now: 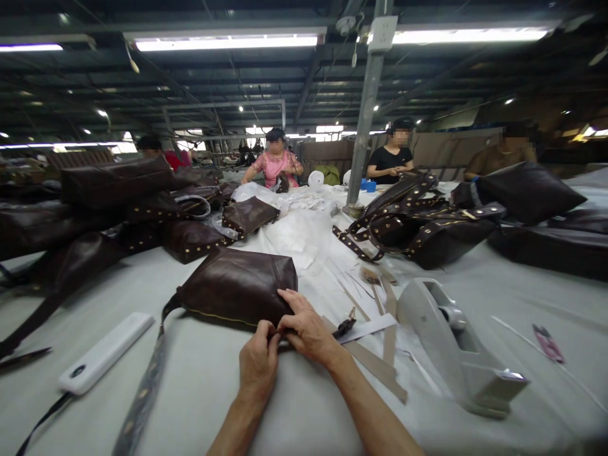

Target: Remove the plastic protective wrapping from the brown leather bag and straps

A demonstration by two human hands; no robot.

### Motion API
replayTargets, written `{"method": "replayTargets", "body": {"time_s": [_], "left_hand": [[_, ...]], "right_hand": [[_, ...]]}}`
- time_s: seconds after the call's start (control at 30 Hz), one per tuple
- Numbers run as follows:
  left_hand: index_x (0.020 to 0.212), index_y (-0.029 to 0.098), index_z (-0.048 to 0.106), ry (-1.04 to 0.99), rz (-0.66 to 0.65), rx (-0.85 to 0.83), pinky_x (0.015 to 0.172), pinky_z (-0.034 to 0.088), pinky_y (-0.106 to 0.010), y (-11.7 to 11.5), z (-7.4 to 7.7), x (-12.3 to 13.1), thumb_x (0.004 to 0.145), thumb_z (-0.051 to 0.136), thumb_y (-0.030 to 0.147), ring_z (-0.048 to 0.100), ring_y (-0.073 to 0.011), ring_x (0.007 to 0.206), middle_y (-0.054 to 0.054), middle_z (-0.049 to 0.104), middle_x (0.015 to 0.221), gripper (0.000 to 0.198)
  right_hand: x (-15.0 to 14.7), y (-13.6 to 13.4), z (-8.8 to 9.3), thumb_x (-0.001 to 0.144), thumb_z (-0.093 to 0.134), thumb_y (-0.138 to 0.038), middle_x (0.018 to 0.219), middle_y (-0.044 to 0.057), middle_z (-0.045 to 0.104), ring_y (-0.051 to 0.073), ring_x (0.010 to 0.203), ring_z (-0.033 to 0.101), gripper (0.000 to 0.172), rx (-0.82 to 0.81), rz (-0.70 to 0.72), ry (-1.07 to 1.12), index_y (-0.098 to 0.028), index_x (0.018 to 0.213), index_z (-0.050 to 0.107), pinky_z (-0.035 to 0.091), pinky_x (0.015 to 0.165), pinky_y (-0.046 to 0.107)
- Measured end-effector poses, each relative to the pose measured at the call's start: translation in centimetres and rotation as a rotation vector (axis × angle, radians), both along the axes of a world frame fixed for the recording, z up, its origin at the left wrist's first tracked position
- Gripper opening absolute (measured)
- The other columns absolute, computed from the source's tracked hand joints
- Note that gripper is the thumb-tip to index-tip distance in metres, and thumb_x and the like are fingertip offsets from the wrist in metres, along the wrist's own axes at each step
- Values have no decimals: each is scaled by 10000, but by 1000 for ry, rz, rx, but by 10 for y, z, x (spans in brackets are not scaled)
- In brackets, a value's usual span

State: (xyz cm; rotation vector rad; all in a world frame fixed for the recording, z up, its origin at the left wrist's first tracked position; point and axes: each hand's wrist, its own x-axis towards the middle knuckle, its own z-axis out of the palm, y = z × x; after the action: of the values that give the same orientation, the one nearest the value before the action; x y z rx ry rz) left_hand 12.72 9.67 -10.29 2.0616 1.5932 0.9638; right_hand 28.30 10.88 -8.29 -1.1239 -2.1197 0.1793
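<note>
A dark brown leather bag [237, 285] lies flat on the white table [294, 405] in front of me. Its long strap [142, 389] trails toward the near left edge. My left hand [259, 361] is closed in a pinch on the bag's near edge. My right hand [306, 326] lies on the same edge beside it, fingers curled and pressing on the leather. A small dark metal clip [345, 324] rests just right of my right hand.
A grey tape dispenser [456, 345] stands at the right, with paper strips [380, 354] near it. A white bar-shaped device [105, 351] lies at the left. Pink snips [547, 342] lie far right. Piles of brown studded bags [418, 218] and white wrapping [299, 234] fill the middle; several people sit behind.
</note>
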Motion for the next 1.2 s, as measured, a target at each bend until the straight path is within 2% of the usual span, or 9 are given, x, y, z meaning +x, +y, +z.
{"method": "replayTargets", "body": {"time_s": [0.17, 0.37, 0.47, 0.57, 0.67, 0.77, 0.9, 1.07, 1.2], "left_hand": [[875, 235, 605, 164, -6, -106, 659, 377, -239, -1, 14, -3, 853, 516, 258, 637, -179, 769, -18, 702, 841, 95], [862, 230, 678, 347, 27, -178, 654, 349, -246, -3, 27, 2, 870, 468, 216, 639, -185, 794, -42, 723, 842, 210], [792, 208, 667, 232, -2, -188, 647, 350, -241, 1, 23, 3, 834, 461, 185, 612, -170, 740, -31, 693, 764, 212], [633, 175, 603, -9, -59, -274, 603, 339, -238, 8, 17, 2, 782, 467, 193, 540, -150, 653, -2, 596, 626, 203], [567, 166, 539, -234, -107, -475, 503, 292, -228, 15, 15, -1, 731, 517, 271, 433, -110, 516, 38, 476, 518, 196], [616, 180, 516, -374, -151, -720, 395, 168, -210, 18, 21, -4, 671, 592, 391, 248, -56, 367, 103, 345, 430, 231], [661, 185, 515, -543, -179, -956, 365, 61, -197, 21, 29, -7, 613, 621, 525, 112, -26, 342, 145, 234, 411, 359], [626, 189, 511, -507, -151, -868, 355, 64, -206, 19, 27, -4, 593, 632, 512, 135, -29, 322, 133, 269, 374, 346], [581, 185, 513, -483, -128, -753, 378, 114, -208, 14, 22, 1, 601, 618, 441, 206, -46, 338, 105, 321, 362, 277]], "right_hand": [[1, 0, -1, 694, 630, -18, 1467, 84, 380, 268, 1363, 309, 229, -6, 21, 51, -211, 811, 670, 328, 1079, 494], [1, -2, -4, 746, 560, 7, 1467, 92, 377, 235, 1391, 278, 230, -33, 45, 99, -199, 818, 632, 335, 1089, 452], [2, -3, -6, 756, 521, 25, 1479, 94, 358, 228, 1404, 252, 244, -35, 55, 89, -190, 816, 620, 331, 1096, 443], [3, -3, -7, 719, 496, 70, 1498, 97, 331, 235, 1421, 205, 293, -15, 82, 22, -182, 816, 609, 321, 1103, 459], [5, -3, -6, 685, 497, 93, 1503, 111, 325, 245, 1427, 178, 311, -10, 122, -37, -177, 807, 594, 325, 1103, 456], [7, -4, -6, 708, 504, 72, 1500, 116, 331, 246, 1427, 174, 278, -10, 135, -72, -177, 800, 587, 330, 1104, 447], [9, -3, -10, 738, 507, 53, 1480, 144, 360, 244, 1424, 186, 246, 19, 136, -85, -163, 807, 601, 330, 1109, 426], [4, -4, -15, 778, 497, 18, 1481, 125, 375, 239, 1416, 220, 219, 71, 98, -100, -167, 793, 613, 366, 1085, 433], [15, -24, 3, 782, 528, -30, 1405, 138, 478, 248, 1294, 449, 179, 73, 7, -77, -177, 795, 629, 447, 1002, 403]]}}
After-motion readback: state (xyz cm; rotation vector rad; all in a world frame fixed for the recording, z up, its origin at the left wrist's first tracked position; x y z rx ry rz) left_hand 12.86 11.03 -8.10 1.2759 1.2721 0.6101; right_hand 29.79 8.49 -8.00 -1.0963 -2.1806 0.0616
